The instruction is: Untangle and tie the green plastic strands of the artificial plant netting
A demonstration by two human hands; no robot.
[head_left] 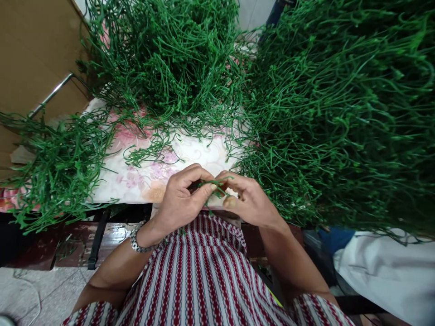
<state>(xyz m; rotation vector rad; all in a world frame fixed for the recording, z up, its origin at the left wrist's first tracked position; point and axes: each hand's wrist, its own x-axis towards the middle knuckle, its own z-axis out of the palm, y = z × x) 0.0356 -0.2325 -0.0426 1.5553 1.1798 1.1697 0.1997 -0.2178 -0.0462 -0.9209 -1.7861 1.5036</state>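
My left hand [183,197] and my right hand [246,199] meet at the near edge of a table covered by a floral cloth [136,179]. Both pinch the same thin green plastic stem [215,184], which runs between their fingertips. A silver bracelet [137,242] sits on my left wrist. Large heaps of the same green stems lie around: one at the back centre [166,59], a huge one on the right [343,117], a smaller one on the left [54,163]. A few loose sprigs [149,151] rest on the cloth just beyond my hands.
A brown cardboard panel [34,50] and a metal bar [50,95] stand at the back left. White fabric [384,271] and something blue [336,237] lie low on the right. Grey floor [30,294] shows at the lower left. My striped garment [200,280] fills the foreground.
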